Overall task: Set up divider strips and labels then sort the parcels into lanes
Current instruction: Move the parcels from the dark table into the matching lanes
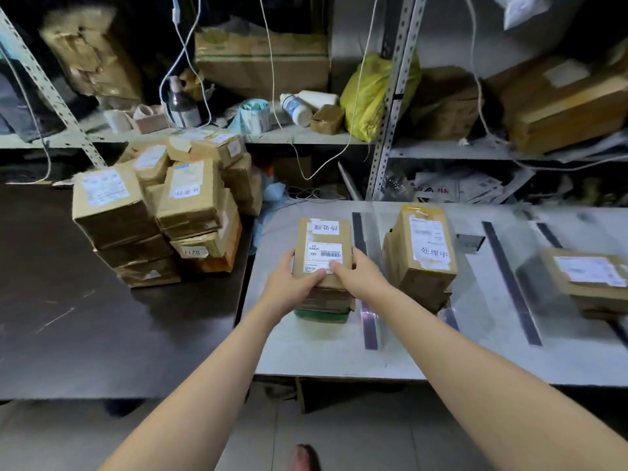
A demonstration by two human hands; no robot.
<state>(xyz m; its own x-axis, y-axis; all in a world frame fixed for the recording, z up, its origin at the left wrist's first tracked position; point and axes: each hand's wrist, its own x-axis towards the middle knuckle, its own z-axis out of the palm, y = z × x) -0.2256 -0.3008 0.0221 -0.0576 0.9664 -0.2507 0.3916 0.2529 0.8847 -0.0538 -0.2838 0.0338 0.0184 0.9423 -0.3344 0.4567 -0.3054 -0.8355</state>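
A small cardboard parcel (323,241) with a white handwritten label and a barcode sticker lies on top of a short stack in the leftmost lane of the grey table (312,351). My left hand (292,283) grips its near left corner and my right hand (362,277) grips its near right corner, thumbs on top. Dark divider strips (511,283) run front to back across the table. A taller labelled parcel stack (421,256) stands in the second lane. A flat parcel (588,277) lies further right.
A heap of unsorted cardboard parcels (163,212) sits on the dark table to the left. Metal shelving (387,130) behind holds boxes, bottles, a yellow bag (367,96) and hanging cords. A small dark object (470,241) lies beside the second stack.
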